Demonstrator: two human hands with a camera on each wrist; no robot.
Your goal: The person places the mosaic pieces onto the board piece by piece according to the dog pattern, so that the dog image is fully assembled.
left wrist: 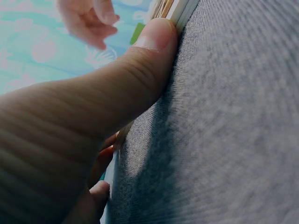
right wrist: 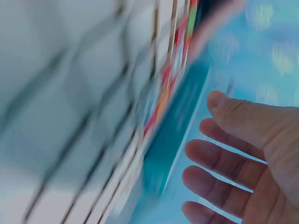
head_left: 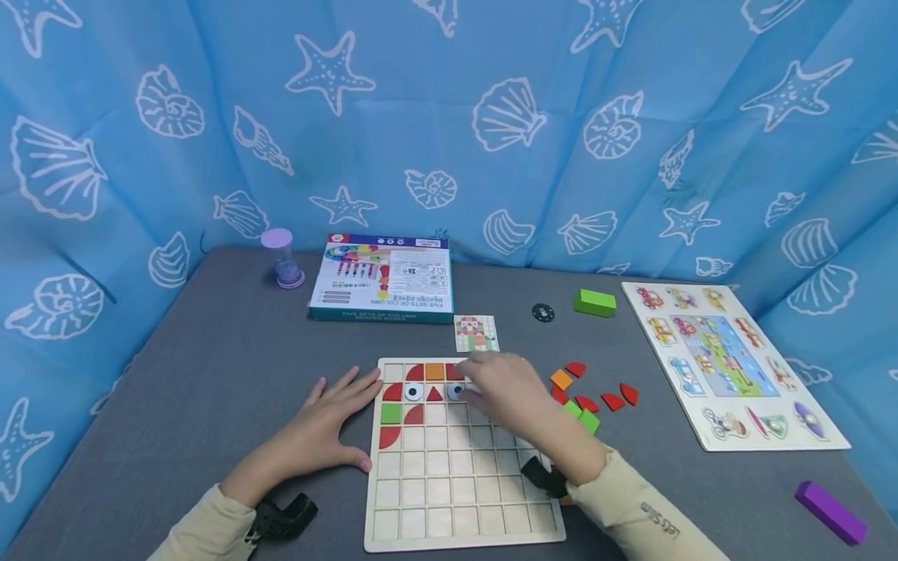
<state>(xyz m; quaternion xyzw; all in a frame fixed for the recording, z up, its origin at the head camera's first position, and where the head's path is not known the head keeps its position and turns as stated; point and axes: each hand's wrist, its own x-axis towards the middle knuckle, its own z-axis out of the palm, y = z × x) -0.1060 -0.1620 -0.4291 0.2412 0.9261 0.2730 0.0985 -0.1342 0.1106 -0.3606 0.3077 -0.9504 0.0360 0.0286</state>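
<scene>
A wooden grid board (head_left: 438, 518) lies on the table, its upper left filled with red quarter-round tiles (head_left: 390, 437), an orange square tile (head_left: 435, 372), a green square tile (head_left: 390, 414), a red triangle tile (head_left: 434, 395) and two eye tiles (head_left: 414, 392). My left hand (head_left: 319, 432) is spread along the board's left side, its thumb (left wrist: 156, 35) against the edge in the left wrist view. Over the board's upper right hovers my right hand (head_left: 508, 389), partly covering the right eye tile. Its fingers (right wrist: 205, 154) are loosely bent with nothing between them in the right wrist view.
A small pattern card (head_left: 476, 333) lies behind the board, beside a boxed game (head_left: 382, 280). Loose red tiles (head_left: 613, 401) and green tiles (head_left: 589, 421) lie right of it. Farther right are a picture puzzle (head_left: 733, 366), a green block (head_left: 595, 302) and a purple block (head_left: 831, 512).
</scene>
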